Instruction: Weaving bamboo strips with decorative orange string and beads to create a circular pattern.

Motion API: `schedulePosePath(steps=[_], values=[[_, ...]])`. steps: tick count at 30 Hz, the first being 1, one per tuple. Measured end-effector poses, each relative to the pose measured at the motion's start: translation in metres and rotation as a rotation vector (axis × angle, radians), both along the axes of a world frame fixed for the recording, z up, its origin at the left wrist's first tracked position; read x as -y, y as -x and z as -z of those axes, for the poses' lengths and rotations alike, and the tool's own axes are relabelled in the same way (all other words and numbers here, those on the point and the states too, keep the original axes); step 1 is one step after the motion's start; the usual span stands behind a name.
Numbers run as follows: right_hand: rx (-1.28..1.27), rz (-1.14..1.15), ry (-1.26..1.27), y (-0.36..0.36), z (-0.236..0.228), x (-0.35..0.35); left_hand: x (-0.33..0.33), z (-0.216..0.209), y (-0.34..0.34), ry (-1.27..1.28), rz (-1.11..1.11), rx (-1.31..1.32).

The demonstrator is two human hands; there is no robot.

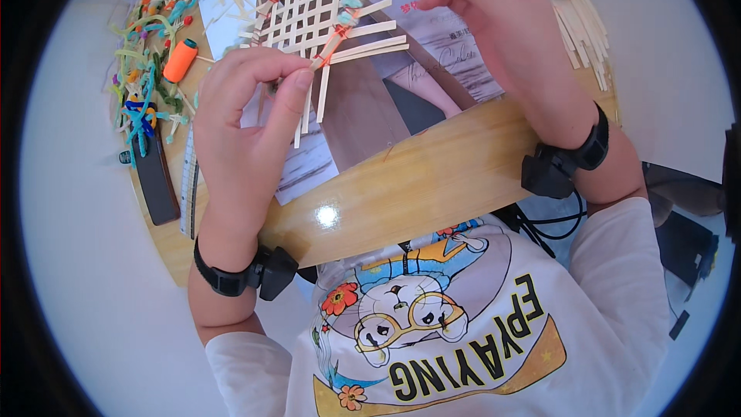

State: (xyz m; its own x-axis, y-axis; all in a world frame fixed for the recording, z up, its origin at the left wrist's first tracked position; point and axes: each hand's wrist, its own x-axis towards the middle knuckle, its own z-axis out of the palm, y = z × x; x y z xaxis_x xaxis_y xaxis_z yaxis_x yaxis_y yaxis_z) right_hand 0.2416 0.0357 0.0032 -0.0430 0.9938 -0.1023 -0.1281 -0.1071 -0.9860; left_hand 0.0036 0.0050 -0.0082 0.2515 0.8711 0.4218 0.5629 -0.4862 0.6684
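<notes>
Your left hand point(245, 99) pinches the stick mat point(308, 17), likely light and snappy; hold tied edges. Your right hand point(500, 1), I can't tell.

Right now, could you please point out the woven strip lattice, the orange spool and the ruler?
Woven strip lattice point(303, 17): head view, middle of its weave.
Orange spool point(180, 61): head view, middle of its side.
Ruler point(190, 185): head view, middle of its visible length.

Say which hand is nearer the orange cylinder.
Left. The left hand is just right of the orange cylinder, its grip on the woven lattice; the right hand is much farther right, beyond the lattice.
</notes>
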Motion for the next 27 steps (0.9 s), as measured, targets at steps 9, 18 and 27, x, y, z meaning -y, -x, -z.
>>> schedulePosePath(steps=[9,18,27], values=[[-0.097,-0.26,-0.018,0.008,0.023,0.008,0.0,-0.002,-0.002,-0.135,0.012,-0.087],[-0.151,-0.277,0.012,0.008,0.025,0.01,0.001,-0.005,-0.003,-0.3,0.022,-0.273],[0.452,-0.12,-0.688,-0.009,0.001,0.006,0.0,-0.003,-0.002,-0.224,0.033,-0.237]])
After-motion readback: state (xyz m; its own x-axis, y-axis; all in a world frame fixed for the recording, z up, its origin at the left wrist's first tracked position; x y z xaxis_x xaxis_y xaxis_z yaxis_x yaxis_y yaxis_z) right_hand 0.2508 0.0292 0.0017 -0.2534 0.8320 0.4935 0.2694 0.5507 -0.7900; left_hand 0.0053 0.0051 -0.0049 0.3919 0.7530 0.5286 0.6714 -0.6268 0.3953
